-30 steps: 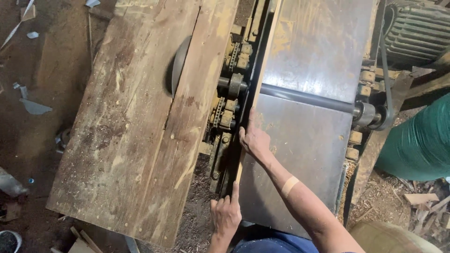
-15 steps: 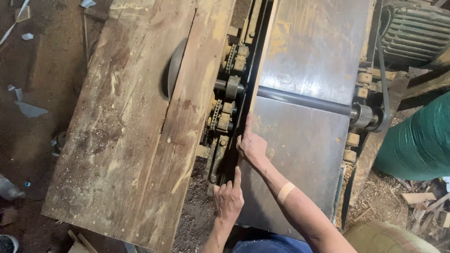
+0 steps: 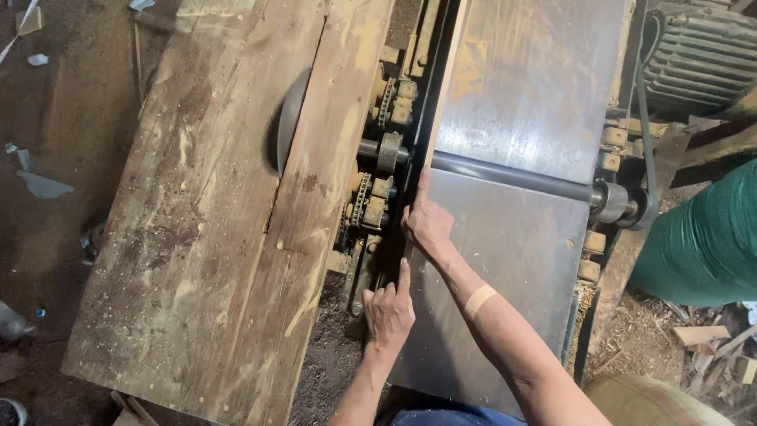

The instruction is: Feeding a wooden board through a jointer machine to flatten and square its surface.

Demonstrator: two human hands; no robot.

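A thin wooden strip [image 3: 443, 87] stands on edge along the left side of a grey metal planer table [image 3: 520, 244]. My right hand [image 3: 426, 222] presses on the strip just before the cutter roller [image 3: 512, 175], index finger pointing forward. My left hand [image 3: 389, 312] lies behind it at the table's left edge, fingers on the strip's near end, which both hands hide.
A worn wooden saw bench [image 3: 213, 205] with a round blade [image 3: 289, 130] in its slot fills the left. Chain and sprockets [image 3: 371, 197] sit between bench and planer. An electric motor [image 3: 698, 55] and belt lie top right, a green drum [image 3: 702, 237] at right.
Both hands have slid forward along the table edge with the strip, the left hand closing up behind the right.
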